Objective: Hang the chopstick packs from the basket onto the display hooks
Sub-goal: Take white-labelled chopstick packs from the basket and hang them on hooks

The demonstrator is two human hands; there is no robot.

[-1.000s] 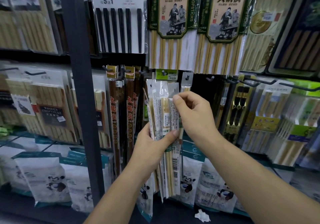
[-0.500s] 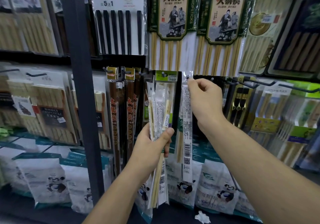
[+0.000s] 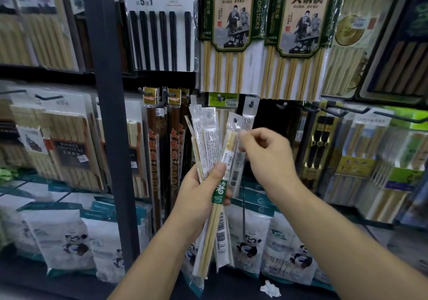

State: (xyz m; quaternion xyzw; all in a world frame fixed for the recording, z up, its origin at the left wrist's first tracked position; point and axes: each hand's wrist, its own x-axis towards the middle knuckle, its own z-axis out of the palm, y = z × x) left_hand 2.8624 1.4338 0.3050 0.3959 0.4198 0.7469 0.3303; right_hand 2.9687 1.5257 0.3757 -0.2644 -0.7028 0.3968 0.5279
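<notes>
Upright packs (image 3: 208, 142) gripped by the left hand (image 3: 201, 190) — right hand (image 3: 266, 158) fingers (image 3: 245, 137) pinch the rightmost pack (image 3: 232, 137), hook (image 3: 251, 102) just above.

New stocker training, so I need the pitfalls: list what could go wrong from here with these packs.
1. The left hand grips a loose fan of clear-plastic chopstick packs; the right hand pinches one slim clear pack near its top, so pulling it out may drag neighbours loose.
2. The grey metal hook above already carries one hung pack; the hang hole looks small and could miss it.
</notes>
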